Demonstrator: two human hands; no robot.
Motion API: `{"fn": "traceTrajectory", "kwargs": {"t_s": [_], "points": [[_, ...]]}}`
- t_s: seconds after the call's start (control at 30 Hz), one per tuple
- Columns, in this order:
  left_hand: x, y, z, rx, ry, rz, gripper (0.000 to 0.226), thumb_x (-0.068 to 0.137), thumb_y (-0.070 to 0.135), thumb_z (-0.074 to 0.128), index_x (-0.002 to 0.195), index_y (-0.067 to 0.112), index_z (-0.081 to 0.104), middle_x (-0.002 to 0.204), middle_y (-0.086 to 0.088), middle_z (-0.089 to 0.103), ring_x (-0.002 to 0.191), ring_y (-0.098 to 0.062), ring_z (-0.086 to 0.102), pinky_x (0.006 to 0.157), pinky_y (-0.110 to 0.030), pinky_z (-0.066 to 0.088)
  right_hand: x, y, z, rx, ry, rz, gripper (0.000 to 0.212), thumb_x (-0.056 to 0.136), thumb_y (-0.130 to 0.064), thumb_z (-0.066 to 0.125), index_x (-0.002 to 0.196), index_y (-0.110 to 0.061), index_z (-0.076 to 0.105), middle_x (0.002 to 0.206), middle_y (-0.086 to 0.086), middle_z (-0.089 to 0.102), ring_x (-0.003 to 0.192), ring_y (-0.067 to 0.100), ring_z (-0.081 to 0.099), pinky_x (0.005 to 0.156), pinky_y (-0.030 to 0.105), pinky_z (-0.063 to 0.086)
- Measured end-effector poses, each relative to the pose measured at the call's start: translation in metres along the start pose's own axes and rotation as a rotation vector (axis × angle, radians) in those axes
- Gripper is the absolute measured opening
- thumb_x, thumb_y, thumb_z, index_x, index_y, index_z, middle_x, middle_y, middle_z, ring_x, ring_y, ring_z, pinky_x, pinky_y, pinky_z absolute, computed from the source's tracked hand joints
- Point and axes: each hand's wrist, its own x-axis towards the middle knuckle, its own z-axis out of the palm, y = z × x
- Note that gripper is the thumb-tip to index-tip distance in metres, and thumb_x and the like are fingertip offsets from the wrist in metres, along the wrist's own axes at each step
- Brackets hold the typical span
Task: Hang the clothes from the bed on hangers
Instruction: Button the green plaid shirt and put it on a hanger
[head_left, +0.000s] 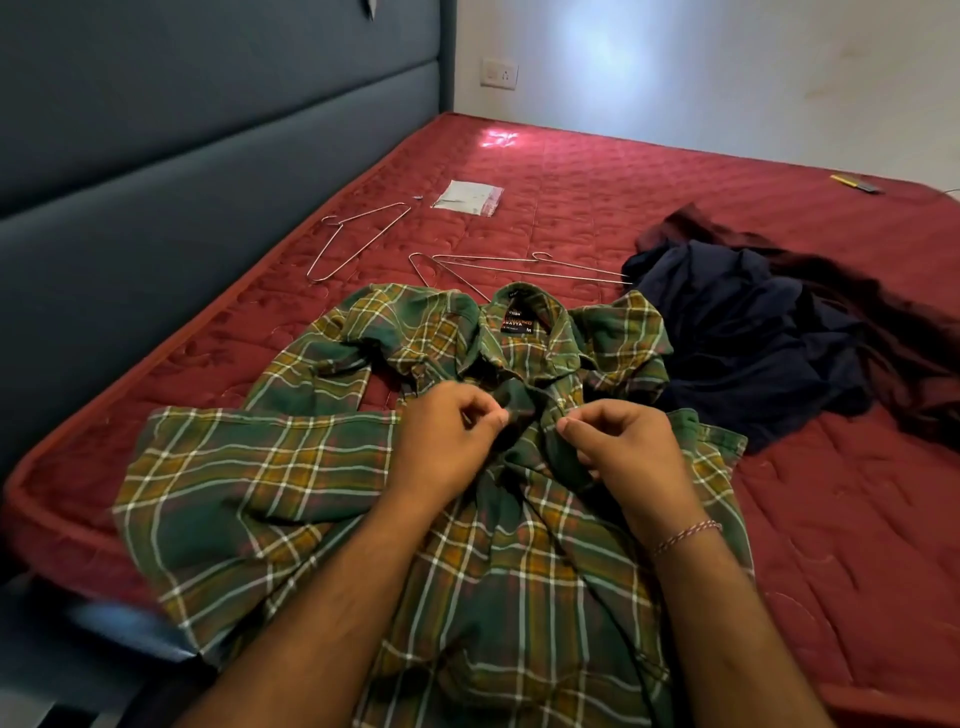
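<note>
Both hands (447, 436) (618, 447) pinch the plaid shirt's (291, 483) front placket.

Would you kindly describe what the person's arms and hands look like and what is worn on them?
Both forearms are bare, with no sleeves in view. The right hand has a thin braided thread bracelet in red and white around its wrist. The left hand and its wrist carry nothing: no ring, watch or glove shows.

The green-and-yellow checked cloth shirt (332, 499) looks soft, matt and woven. The thin wire hangers (358, 239) are bare, shiny metal. The red quilted mattress (649, 197) has a faintly glossy stitched fabric; the grey-blue padded headboard (208, 156) is matt.
</note>
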Motion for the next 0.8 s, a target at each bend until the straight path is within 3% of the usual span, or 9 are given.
{"fn": "traceTrajectory", "kwargs": {"t_s": [0.07, 0.13, 0.2, 0.33, 0.47, 0.6, 0.8], "points": [[-0.002, 0.007, -0.002, -0.263, 0.103, -0.119, 0.014, 0.089, 0.031, 0.081, 0.077, 0.024, 0.076, 0.077, 0.007, 0.074, 0.075, -0.005, 0.07, 0.071, -0.03, 0.059, 0.001, -0.001, 0.005, 0.086, 0.02, 0.011, 0.013, 0.089, -0.011, 0.078, 0.077, -0.012, 0.074, 0.063, 0.0, 0.066, 0.06, 0.012, 0.058, 0.057, 0.029, 0.05], [-0.008, 0.017, 0.003, -0.494, 0.087, -0.223, 0.013, 0.088, 0.026, 0.083, 0.078, 0.019, 0.079, 0.076, 0.003, 0.077, 0.075, -0.01, 0.074, 0.07, -0.032, 0.06, -0.001, 0.002, 0.013, 0.2, 0.036, 0.02, 0.009, 0.088, -0.009, 0.079, 0.081, -0.013, 0.074, 0.073, 0.006, 0.069, 0.069, 0.019, 0.061, 0.062, 0.034, 0.054], [-0.015, 0.021, 0.012, -0.642, 0.023, -0.287, 0.01, 0.089, 0.02, 0.081, 0.08, 0.016, 0.08, 0.079, 0.0, 0.078, 0.077, -0.013, 0.075, 0.073, -0.034, 0.06, -0.005, 0.009, 0.02, 0.297, 0.056, 0.028, 0.01, 0.088, -0.004, 0.077, 0.087, -0.013, 0.074, 0.079, 0.006, 0.07, 0.072, 0.018, 0.063, 0.06, 0.027, 0.053], [-0.018, 0.012, 0.02, -0.622, -0.045, -0.268, 0.008, 0.091, 0.017, 0.079, 0.083, 0.015, 0.081, 0.085, -0.002, 0.079, 0.086, -0.018, 0.076, 0.083, -0.041, 0.063, -0.01, 0.026, 0.025, 0.335, 0.135, 0.021, 0.014, 0.09, -0.003, 0.075, 0.1, -0.012, 0.076, 0.092, 0.01, 0.074, 0.079, 0.019, 0.066, 0.063, 0.025, 0.051], [-0.02, 0.012, 0.022, -0.596, -0.055, -0.26, 0.01, 0.092, 0.015, 0.078, 0.082, 0.013, 0.079, 0.08, -0.002, 0.078, 0.078, -0.016, 0.075, 0.077, -0.037, 0.063, -0.011, 0.026, 0.025, 0.364, 0.179, 0.011, 0.005, 0.089, -0.01, 0.078, 0.092, -0.014, 0.077, 0.091, 0.01, 0.077, 0.085, 0.029, 0.073, 0.07, 0.038, 0.06], [-0.021, 0.009, 0.023, -0.627, -0.044, -0.276, 0.013, 0.093, 0.016, 0.077, 0.08, 0.013, 0.078, 0.075, -0.001, 0.075, 0.072, -0.011, 0.07, 0.072, -0.036, 0.061, -0.015, 0.026, 0.029, 0.123, 0.205, -0.141, 0.01, 0.087, -0.011, 0.081, 0.084, -0.018, 0.075, 0.077, -0.005, 0.073, 0.071, 0.007, 0.065, 0.064, 0.025, 0.055], [-0.022, 0.008, 0.021, -0.679, -0.074, -0.281, 0.015, 0.094, 0.011, 0.074, 0.079, 0.011, 0.076, 0.073, 0.002, 0.072, 0.069, -0.009, 0.067, 0.065, -0.026, 0.053, -0.016, 0.028, 0.034, -0.05, 0.155, -0.259, 0.014, 0.083, -0.011, 0.084, 0.081, -0.02, 0.074, 0.073, -0.003, 0.071, 0.066, 0.005, 0.063, 0.061, 0.025, 0.053]]}}
